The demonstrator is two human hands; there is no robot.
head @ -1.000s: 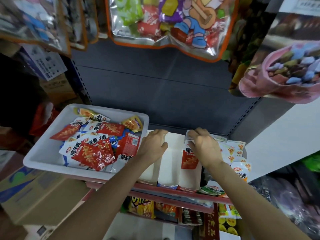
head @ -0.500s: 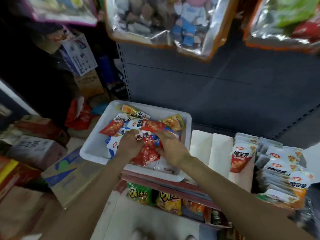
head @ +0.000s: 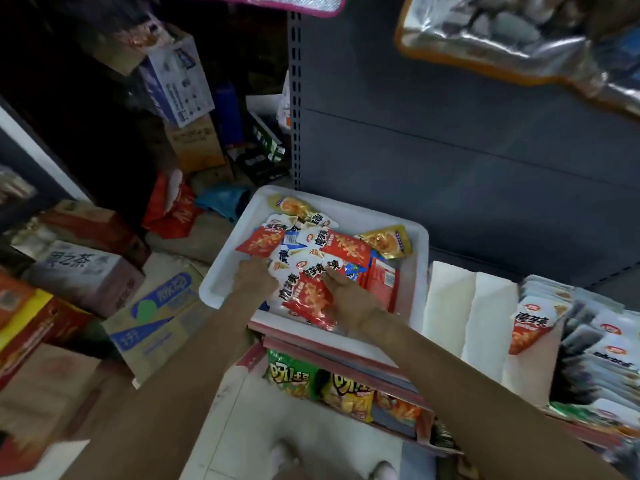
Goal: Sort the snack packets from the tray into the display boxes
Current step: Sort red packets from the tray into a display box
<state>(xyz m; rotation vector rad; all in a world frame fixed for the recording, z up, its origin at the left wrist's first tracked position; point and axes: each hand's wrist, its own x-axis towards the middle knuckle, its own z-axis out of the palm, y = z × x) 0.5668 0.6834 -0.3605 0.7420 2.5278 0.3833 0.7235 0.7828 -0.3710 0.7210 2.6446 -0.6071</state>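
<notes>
At the far left, stacked cardboard cartons (head: 86, 271) crowded the floor, one with a blue and green print (head: 156, 317) lying just beside the white tray (head: 412, 271). Behind them a red plastic bag (head: 171, 206) and a blue one (head: 223, 200) slumped against more boxes in the dark.

The tray sat on the shelf edge, overhanging it toward me, heaped with snack packets (head: 311, 258): red-and-white ones in the middle, two yellow ones (head: 388, 241) toward the far rim, a blue one tucked under the rest. My left hand (head: 254, 277) rested at the left side of the heap, fingers curled down onto a white packet; I could not tell whether it truly gripped it. My right hand (head: 348, 294) lay flat among the packets, fingers fairly straight, pressing on the pile just right of a red packet (head: 311, 299) that lay between my two hands.

Right of the tray stood the white display boxes (head: 464, 313), the nearest two showing only bare white walls. The next box held a red-and-white packet upright (head: 528, 327), and beyond it rows of white packets (head: 609, 341) filled the shelf to the right edge.

Below the shelf lip, green (head: 289, 375) and yellow chip bags (head: 349, 393) faced out from the lower tier. Overhead, a foil bag with orange trim (head: 502, 39) hung in front of the grey back panel (head: 450, 150).
</notes>
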